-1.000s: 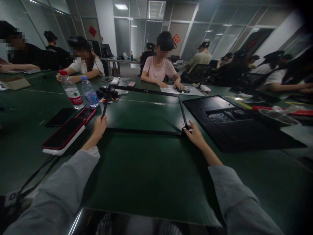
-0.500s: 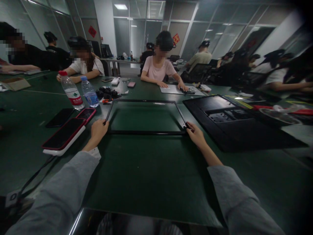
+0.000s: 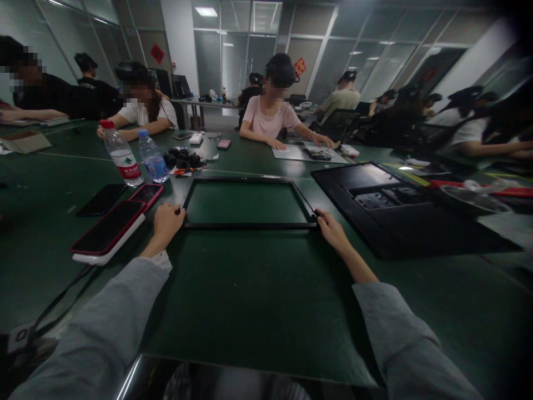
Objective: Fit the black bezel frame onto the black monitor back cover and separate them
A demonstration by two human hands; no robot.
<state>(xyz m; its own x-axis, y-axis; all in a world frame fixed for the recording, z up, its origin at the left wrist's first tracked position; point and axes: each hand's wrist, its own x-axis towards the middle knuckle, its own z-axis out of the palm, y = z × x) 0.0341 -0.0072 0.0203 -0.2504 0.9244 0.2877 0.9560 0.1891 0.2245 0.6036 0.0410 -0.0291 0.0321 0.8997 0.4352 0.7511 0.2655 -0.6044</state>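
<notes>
A thin black rectangular frame (image 3: 250, 226), like a screen bezel, lies low over the green table, and the tabletop shows through its open middle. My left hand (image 3: 167, 223) grips its left side near the front corner. On the right side, my right hand (image 3: 331, 226) has its fingers closed around the frame near the front corner. A large black panel (image 3: 416, 219) with a recessed section lies flat on the table to the right of my right hand. Left of my left hand, a phone in a red case (image 3: 109, 225) rests on a white block.
Two water bottles, one red-capped (image 3: 122, 158) and one blue-capped (image 3: 153, 161), stand at the back left. A dark phone (image 3: 102, 200) lies nearer. Past the frame sits a person in a pink shirt (image 3: 270, 119), hands over a grey mat (image 3: 291, 154). Orange-handled scissors (image 3: 183, 172) lie behind the frame.
The far edge of the black frame has tilted down toward the table, while both my hands keep their grip almost in place. The person opposite has moved a hand toward the right.
</notes>
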